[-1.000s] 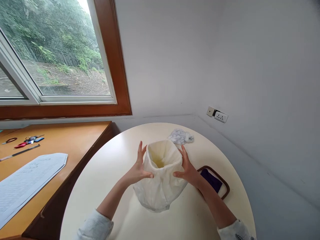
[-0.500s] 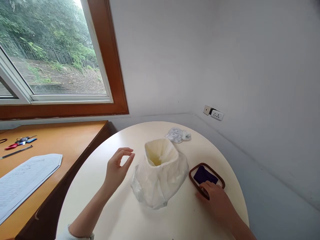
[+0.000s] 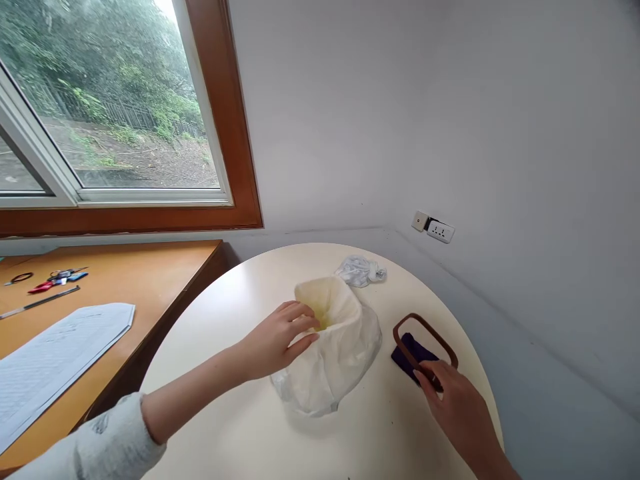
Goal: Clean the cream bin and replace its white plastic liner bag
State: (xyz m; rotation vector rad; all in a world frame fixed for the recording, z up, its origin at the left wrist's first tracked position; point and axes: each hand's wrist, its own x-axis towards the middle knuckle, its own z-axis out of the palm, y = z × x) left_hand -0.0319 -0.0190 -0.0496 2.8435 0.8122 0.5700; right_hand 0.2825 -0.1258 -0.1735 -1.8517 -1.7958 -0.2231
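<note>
My left hand [image 3: 290,333] is at the left front of a small bin lined with a white plastic bag [image 3: 330,373]. Its fingers reach over the opening while the thumb stays outside, with a gap between them; a firm hold on the rim does not show. Yellowish colour shows inside the bin. On the right, my right hand [image 3: 453,393] grips the near edge of a brown rounded rectangular ring [image 3: 423,320], which is tilted up off the table. Beneath it lies a folded dark purple cloth [image 3: 414,350].
Behind the bin, a knotted clear plastic bag [image 3: 360,270] lies on the round cream table [image 3: 240,413]. A wooden desk [image 3: 165,267] at left bears papers [image 3: 70,347], a pen [image 3: 45,301] and keys [image 3: 63,275]. A wall socket [image 3: 440,231] is at the right.
My left hand has moved right, from beside the bin to its rim, fingers over the opening. My right hand has raised the brown ring off the table, leaving the purple cloth below.
</note>
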